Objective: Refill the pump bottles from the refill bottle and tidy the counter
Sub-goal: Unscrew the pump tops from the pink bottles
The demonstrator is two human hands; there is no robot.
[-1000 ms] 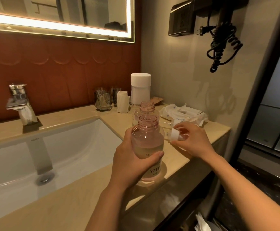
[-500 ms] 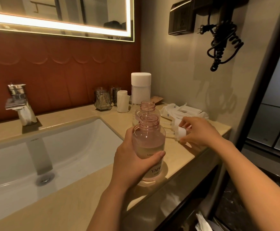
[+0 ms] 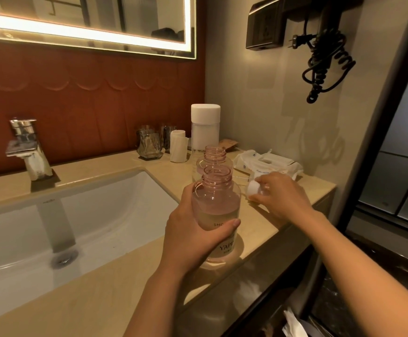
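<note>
On the far left a shiny tap (image 3: 28,147) stands over the white sink (image 3: 101,215). Behind the sink, on the tan tabletop (image 3: 101,300), are two glass cups (image 3: 148,144), a small white roll (image 3: 177,145) and a tall white bottle (image 3: 205,127) with its lid on.

In the middle, the left hand (image 3: 190,237) has its grip wrapped round a pink bottle (image 3: 216,210). This bottle is upright near the front edge, and its bottom seems to sit on the tabletop. Its top is open and it is partly full of clear liquid. A second pink bottle (image 3: 213,159) stands just behind it, open too.

To the right, the right hand (image 3: 283,198) is low over the tabletop, its grip curled round a white pump top (image 3: 253,187). Behind that hand lies a white pack of wipes (image 3: 268,164). A black curly cord (image 3: 326,62) hangs on the wall.
</note>
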